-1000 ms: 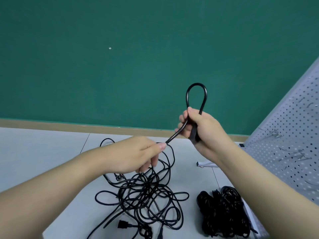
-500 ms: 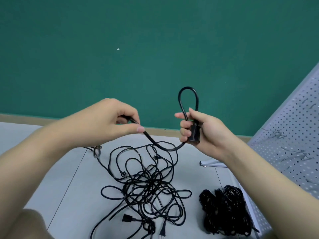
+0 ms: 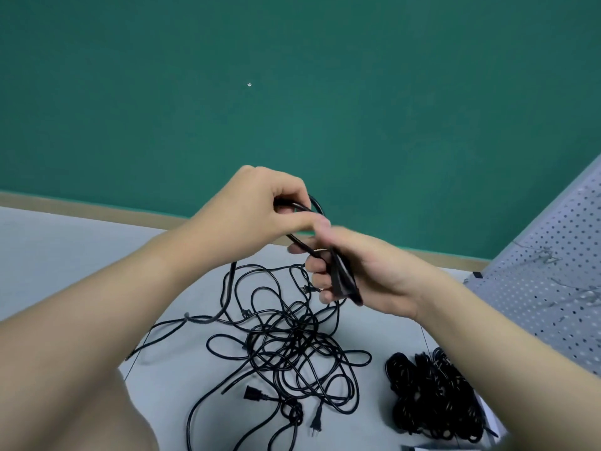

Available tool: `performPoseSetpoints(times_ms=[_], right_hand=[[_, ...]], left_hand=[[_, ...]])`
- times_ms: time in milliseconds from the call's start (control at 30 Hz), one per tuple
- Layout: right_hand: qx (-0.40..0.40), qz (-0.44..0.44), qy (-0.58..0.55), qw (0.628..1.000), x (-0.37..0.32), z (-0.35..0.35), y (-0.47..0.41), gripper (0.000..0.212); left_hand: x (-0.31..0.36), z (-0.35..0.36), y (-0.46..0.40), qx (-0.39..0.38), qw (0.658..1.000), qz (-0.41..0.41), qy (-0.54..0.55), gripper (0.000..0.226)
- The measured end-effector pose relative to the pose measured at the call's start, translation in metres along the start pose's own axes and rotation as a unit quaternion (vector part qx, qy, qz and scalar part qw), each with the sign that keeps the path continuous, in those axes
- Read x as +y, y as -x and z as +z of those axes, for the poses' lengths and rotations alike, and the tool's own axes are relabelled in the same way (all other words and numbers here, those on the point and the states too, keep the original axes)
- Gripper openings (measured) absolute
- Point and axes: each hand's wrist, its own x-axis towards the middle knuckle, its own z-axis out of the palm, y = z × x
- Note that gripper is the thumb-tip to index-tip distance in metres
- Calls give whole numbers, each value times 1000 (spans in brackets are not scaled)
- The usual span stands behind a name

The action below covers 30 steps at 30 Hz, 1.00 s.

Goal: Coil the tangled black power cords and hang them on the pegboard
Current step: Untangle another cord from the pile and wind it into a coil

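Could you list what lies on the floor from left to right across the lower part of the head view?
Tangled cords → two-pin plug → bundle of coiled cords → pegboard.

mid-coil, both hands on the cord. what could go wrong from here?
1. The cord held by the left hand and right hand trails down into the tangled pile on the table; pulling more slack could tighten a knot or drag the whole pile.
2. A loose plug in that pile may snag in the loops.
3. The right hand grips several loops; adding more could let them slip.
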Motion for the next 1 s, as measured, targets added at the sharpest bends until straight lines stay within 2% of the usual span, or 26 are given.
performPoseSetpoints(times_ms=[67, 167, 267, 400, 467, 633, 733, 933, 1000], right_hand=[[-15, -7, 28, 999, 0, 4, 3, 53], [-53, 7, 22, 998, 1, 9, 7, 26], [-61, 9, 8, 998, 1, 11, 9, 26], [-65, -16, -22, 998, 1, 9, 12, 28], [-66, -16, -35, 997, 1, 7, 14, 27], [3, -23, 31, 999, 0, 3, 16, 30], [-12, -13, 23, 1000, 1, 8, 17, 32], [-125, 63, -63, 988, 7, 12, 21, 29], [-144, 78, -99, 982, 11, 13, 20, 27]], left_hand=[[-3, 1, -3, 21, 1000, -2, -10, 28], [-7, 4, -6, 33, 998, 16, -60, 32], [-10, 4, -9, 32, 995, 11, -94, 41], [-11, -1, -11, -24, 988, -52, -146, 67], [-11, -1, -12, -57, 990, -74, -106, 74], [-11, -1, -10, -124, 983, -125, 55, 60], [-15, 2, -10, -152, 969, -145, 130, 60], [-14, 3, -11, -207, 966, -136, 73, 64], [-12, 2, -11, -200, 972, -117, 43, 63]])
